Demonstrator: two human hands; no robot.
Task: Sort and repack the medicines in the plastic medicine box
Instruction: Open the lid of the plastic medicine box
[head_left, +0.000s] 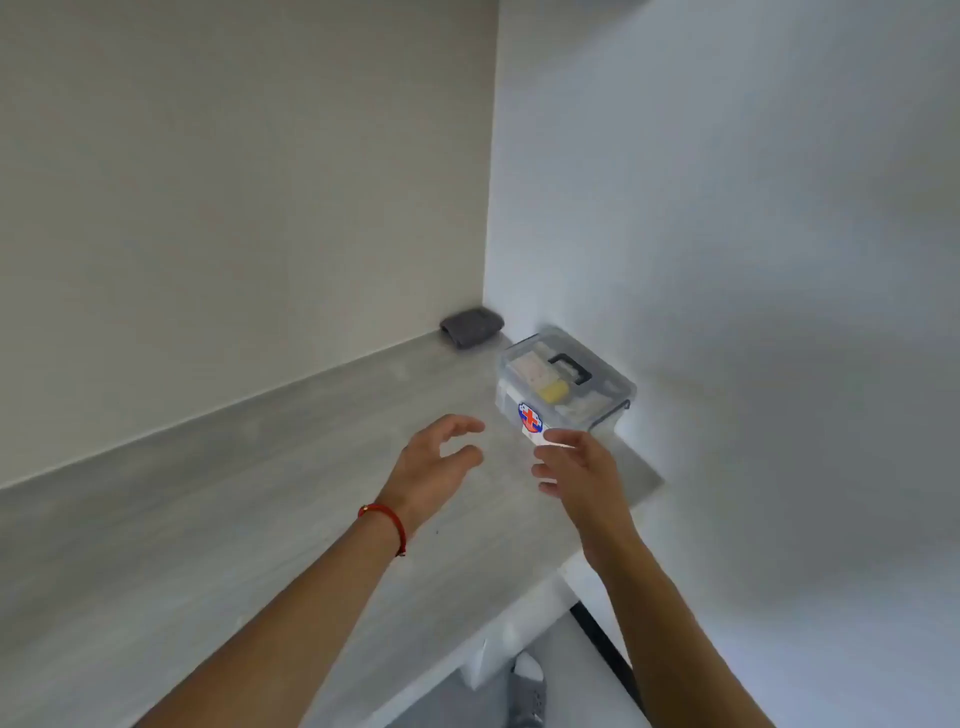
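Fingers of both hands spread, empty, reaching for closed clear plastic medicine box mid-frame on grey desk; next: grab, unlatch.

Domestic interior, probably a home room corner. Indicated by: plain pale walls; grey wood-grain surface fitted into the corner; clear household medicine box with cross sticker; folded grey cloth; slipper on floor.
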